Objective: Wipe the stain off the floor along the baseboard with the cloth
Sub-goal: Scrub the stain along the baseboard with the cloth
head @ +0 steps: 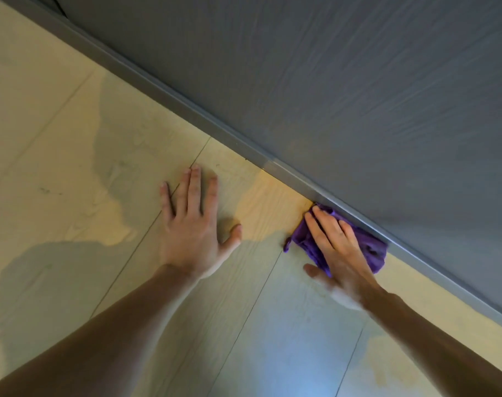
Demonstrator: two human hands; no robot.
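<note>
A crumpled purple cloth (371,249) lies on the pale wood-grain floor (72,144), pushed up against the grey baseboard (215,127). My right hand (334,247) presses flat on top of the cloth, fingers pointing along the baseboard. A small brownish mark (307,207) shows on the floor just ahead of the fingertips, where floor meets baseboard. My left hand (194,223) rests flat on the floor, fingers spread, to the left of the cloth and holding nothing.
A grey wood-grain wall panel (358,90) rises behind the baseboard across the upper right. A few faint dark specks (46,191) lie on the floor at the left. Shadows of my arms and body fall over the planks.
</note>
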